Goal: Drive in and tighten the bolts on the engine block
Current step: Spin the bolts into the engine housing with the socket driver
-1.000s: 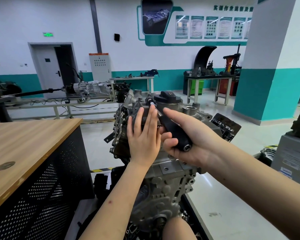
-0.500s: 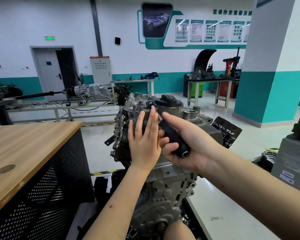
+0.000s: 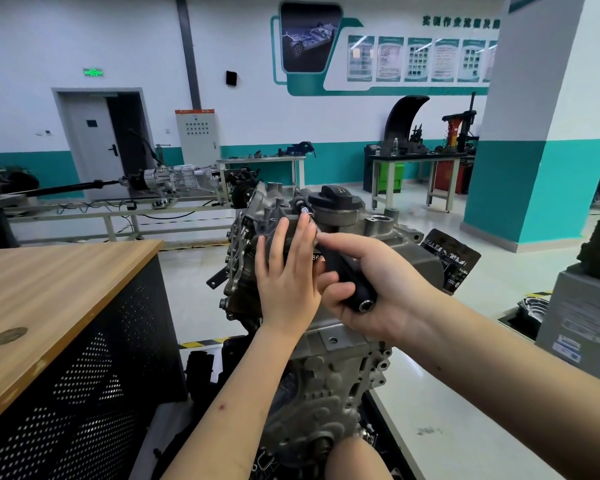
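Two hands: centre frame, both on the driver (image 3: 343,271).
Axis: up-left toward bolt (image 3: 303,210).
Right hand (image 3: 371,289): curled round handle.
Left hand (image 3: 288,271): fingers straight, steadying shaft.

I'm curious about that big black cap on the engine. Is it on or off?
On. The black cap sits on its round opening atop the engine.

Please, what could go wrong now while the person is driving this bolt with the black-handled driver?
1. The driver meets the bolt at a slant, so its tip may slip off the head or cross-thread it.
2. The left hand lies open against the engine block, fingertips beside the shaft; a slip might jab them.
3. The right hand grips the handle near its end, so its control of the tip could be weak.
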`<action>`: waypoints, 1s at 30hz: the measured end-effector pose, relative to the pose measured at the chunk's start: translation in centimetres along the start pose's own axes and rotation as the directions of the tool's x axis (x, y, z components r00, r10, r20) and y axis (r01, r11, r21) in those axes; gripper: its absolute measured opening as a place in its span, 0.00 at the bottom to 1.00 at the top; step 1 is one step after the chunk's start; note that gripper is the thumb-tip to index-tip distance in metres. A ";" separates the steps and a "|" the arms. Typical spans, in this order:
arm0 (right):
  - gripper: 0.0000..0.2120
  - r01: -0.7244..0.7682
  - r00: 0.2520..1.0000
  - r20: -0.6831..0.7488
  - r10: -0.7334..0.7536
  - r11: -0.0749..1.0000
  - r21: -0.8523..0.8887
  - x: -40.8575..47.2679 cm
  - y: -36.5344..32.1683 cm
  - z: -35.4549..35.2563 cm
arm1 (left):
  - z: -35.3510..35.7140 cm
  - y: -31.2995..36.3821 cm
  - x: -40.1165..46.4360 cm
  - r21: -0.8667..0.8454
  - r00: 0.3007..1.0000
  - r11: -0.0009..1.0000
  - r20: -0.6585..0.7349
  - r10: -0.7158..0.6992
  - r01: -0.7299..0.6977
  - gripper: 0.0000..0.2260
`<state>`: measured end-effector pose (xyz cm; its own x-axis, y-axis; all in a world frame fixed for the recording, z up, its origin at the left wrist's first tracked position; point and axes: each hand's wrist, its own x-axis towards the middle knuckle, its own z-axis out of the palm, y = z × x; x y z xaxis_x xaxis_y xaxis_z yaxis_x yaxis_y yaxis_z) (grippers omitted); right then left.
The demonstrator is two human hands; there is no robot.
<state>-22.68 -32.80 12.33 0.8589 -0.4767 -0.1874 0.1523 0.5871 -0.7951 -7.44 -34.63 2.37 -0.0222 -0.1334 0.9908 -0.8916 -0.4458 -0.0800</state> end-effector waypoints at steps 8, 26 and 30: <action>0.15 -0.024 0.998 -0.053 0.024 1.000 0.000 0.4 0.3 -0.6 | -0.1 0.0 0.0 -0.014 0.999 1.000 -0.037 0.002 -0.003 0.29; 0.11 0.004 0.999 -0.041 -0.004 1.000 0.004 0.2 0.2 -0.3 | -0.1 0.1 0.1 0.000 1.000 1.000 -0.008 -0.001 0.001 0.21; 0.09 0.035 0.998 -0.051 -0.035 0.999 -0.002 0.1 0.1 -0.3 | 0.1 0.0 -0.1 0.009 1.000 1.000 -0.028 0.002 -0.001 0.20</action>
<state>-22.77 -32.99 12.01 0.8268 -0.5300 -0.1887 0.1814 0.5687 -0.8023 -7.42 -34.76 2.30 -0.0361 -0.1095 0.9933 -0.8872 -0.4540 -0.0823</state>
